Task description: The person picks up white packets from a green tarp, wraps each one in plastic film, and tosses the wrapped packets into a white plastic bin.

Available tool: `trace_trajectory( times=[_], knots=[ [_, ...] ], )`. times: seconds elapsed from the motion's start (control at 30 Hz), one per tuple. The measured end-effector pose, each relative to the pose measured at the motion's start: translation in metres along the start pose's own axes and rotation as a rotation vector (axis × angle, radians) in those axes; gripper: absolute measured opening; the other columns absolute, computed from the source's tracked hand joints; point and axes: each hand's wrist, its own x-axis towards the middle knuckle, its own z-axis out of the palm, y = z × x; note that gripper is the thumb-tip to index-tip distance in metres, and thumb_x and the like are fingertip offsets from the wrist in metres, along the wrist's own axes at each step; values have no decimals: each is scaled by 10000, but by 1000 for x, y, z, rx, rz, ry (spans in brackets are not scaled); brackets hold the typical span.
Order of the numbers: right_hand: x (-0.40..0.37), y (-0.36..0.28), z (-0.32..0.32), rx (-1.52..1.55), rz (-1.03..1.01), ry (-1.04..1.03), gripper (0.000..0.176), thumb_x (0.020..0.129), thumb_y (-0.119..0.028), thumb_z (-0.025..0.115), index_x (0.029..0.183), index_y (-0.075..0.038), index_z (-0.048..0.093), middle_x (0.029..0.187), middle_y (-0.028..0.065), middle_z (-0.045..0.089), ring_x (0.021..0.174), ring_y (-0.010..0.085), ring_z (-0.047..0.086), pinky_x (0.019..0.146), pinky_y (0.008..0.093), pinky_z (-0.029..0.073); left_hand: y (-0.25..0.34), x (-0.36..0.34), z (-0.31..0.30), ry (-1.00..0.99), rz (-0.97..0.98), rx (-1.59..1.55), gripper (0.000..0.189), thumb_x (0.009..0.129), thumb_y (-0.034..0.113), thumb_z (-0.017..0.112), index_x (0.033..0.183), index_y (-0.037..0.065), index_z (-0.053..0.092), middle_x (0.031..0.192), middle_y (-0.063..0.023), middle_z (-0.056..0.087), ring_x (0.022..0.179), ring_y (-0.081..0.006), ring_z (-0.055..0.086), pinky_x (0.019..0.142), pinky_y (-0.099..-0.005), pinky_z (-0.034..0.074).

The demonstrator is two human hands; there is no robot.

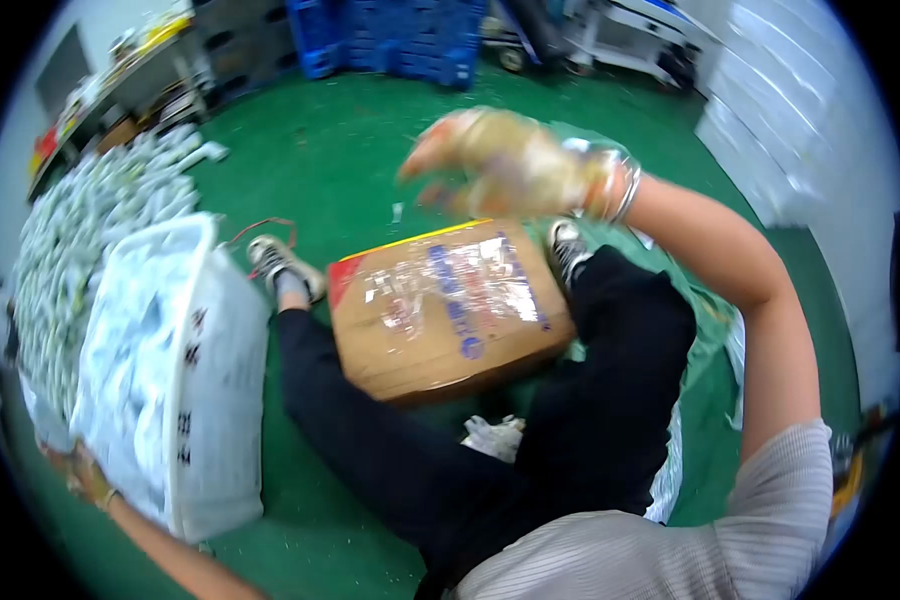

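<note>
White bin [185, 370] tilted, full; pile of white parts [80, 215] lies on the floor beside it. Taped box [450, 305] unopened. Left hand [85, 480] at bin, fingers hidden, cannot tell; right hand [515, 160] raised, blurred, fingers apart, empty.

**Right hand [510, 165] raised and spread, left hand [82, 474] low and half hidden**

Your right hand is lifted out in front of you, with its fingers stretched towards your left and nothing in them. It wears a clear glove and shows blurred. Bangles [622, 190] circle its wrist. Your right arm [760, 300] is bare and bent sharply at the elbow, and the upper arm drops back into a grey ribbed sleeve [785, 490]. Your left forearm [170, 555] reaches out low on your left side. The left hand at its end is mostly covered, so you cannot tell its grip.
</note>
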Motion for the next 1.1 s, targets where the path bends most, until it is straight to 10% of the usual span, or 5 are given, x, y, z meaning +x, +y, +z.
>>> trace_trajectory(
  times=[0.17,0.3,0.37,0.67,1.1],
  knots=[
    [-208,173,-34,-190,1170,-40,271,840,-268,587,992,-58,665,893,126,685,844,239,649,766,354,497,2,17,56,-290,470,-65,715,742,50,608,1413,74,360,1412,-209,390,1267,-383,402,1065,-413,322],
    [-433,243,56,-340,982,-626,355,767,-368,623,966,-80,683,991,144,679,934,269,642,843,365,490,120,32,0,-643,314,424,556,828,124,585,1355,30,434,1347,-185,480,1262,-350,431,1047,-403,352],
    [-450,232,85,-45,1664,-364,386,772,-372,618,1027,-86,670,1077,157,658,990,292,631,886,379,484,194,18,16,-343,681,-67,491,849,110,571,1322,21,472,1278,-172,539,1194,-324,497,1011,-387,383],
    [-512,395,176,-265,1671,-158,430,745,-310,642,1074,-34,619,1067,203,641,979,363,621,872,412,493,811,-319,-85,-947,1495,-839,300,840,253,616,1035,29,575,832,-174,638,787,-325,628,708,-391,493],
    [-476,596,165,-119,1766,44,1029,635,-487,746,1433,-19,295,1361,229,465,1234,334,492,1021,359,413,1111,-519,-84,-956,1579,-512,512,843,365,612,1261,81,532,1260,-191,548,1172,-372,515,1006,-416,397]
  ],
)
